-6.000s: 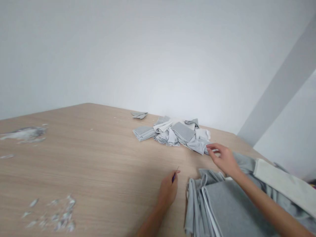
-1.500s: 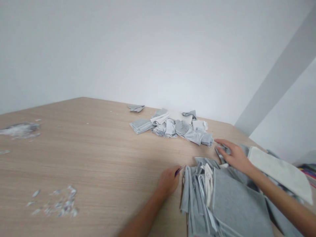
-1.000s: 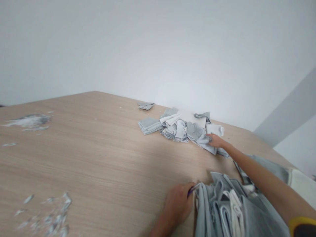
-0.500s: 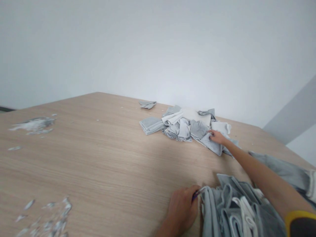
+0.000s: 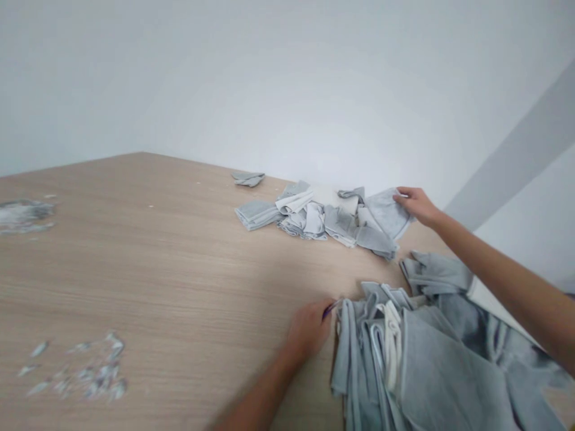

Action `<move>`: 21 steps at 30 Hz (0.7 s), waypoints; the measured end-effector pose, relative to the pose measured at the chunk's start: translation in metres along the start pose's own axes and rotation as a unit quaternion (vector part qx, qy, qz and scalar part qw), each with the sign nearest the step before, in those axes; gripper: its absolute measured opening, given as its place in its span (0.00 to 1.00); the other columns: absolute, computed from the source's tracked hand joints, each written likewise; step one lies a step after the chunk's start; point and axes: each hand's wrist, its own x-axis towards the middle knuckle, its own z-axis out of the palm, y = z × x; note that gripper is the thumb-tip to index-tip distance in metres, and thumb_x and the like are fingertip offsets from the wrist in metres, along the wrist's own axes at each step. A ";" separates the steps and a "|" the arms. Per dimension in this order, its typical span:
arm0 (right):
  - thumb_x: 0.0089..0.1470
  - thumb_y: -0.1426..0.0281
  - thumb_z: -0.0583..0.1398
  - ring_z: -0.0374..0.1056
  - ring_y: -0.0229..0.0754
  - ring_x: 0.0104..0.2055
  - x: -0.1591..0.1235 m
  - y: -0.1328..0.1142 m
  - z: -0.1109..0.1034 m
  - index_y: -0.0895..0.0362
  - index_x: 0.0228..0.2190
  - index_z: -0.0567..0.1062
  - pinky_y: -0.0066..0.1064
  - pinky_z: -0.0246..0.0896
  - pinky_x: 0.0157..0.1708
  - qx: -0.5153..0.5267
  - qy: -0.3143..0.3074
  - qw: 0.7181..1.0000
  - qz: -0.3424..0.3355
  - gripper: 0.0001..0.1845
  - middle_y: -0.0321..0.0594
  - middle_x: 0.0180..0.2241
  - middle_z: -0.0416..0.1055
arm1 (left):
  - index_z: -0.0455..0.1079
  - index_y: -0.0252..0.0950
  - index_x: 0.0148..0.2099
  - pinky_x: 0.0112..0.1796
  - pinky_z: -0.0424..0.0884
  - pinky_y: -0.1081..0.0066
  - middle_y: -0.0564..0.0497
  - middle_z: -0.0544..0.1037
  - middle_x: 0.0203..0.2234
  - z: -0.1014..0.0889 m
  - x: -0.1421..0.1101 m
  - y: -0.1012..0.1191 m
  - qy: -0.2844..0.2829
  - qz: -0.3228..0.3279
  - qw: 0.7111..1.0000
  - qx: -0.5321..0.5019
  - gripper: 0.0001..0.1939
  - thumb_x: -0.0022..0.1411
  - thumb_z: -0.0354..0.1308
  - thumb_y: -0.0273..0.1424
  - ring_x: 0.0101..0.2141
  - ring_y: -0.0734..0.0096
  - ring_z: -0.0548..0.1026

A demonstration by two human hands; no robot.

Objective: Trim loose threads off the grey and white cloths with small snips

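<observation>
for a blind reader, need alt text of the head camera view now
The right hand lifts a pale grey cloth from a pile; the left hand holds a small purple tool beside a larger heap of grey cloths.

We see the broadest open room on the wooden tabletop (image 5: 179,269), from the left to the centre of the frame, with loose scraps (image 5: 94,374) at lower left and pale fluff (image 5: 22,214) at the left edge. At lower centre, our left hand (image 5: 309,326), gripping a purple tool (image 5: 329,310), and its forearm block a low sweep towards the cloth stack (image 5: 449,371). Between that stack and the cloth pile (image 5: 314,218) we have a bare lane (it narrows rightwards). At right, our right hand (image 5: 417,203), its forearm and the light grey cloth (image 5: 389,209) it pinches bar the way; the wall (image 5: 269,90) closes the back.
</observation>
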 end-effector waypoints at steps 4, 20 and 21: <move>0.51 0.58 0.64 0.74 0.45 0.33 -0.069 -0.066 -0.062 0.57 0.42 0.78 0.35 0.71 0.34 0.134 -0.004 0.991 -0.002 0.20 0.41 0.34 0.79 | 0.71 0.43 0.57 0.53 0.66 0.64 0.50 0.79 0.50 -0.001 0.000 0.003 -0.004 0.012 1.000 0.008 0.19 0.69 0.47 0.33 0.49 0.61 0.75; 0.55 0.45 0.58 0.69 0.57 0.55 -0.293 -0.057 -0.034 0.52 0.53 0.76 0.51 0.61 0.58 -0.026 -0.173 0.984 0.037 0.33 0.46 0.54 0.73 | 0.71 0.42 0.58 0.53 0.64 0.67 0.48 0.78 0.51 -0.005 -0.007 0.010 0.014 0.030 0.998 0.058 0.20 0.69 0.46 0.31 0.51 0.63 0.75; 0.55 0.46 0.58 0.67 0.57 0.58 -0.296 -0.053 -0.034 0.52 0.54 0.75 0.51 0.58 0.60 -0.041 -0.170 0.984 0.029 0.32 0.46 0.56 0.72 | 0.71 0.42 0.58 0.53 0.64 0.67 0.48 0.79 0.51 -0.006 -0.007 0.010 0.013 0.029 0.998 0.060 0.20 0.69 0.46 0.31 0.51 0.63 0.75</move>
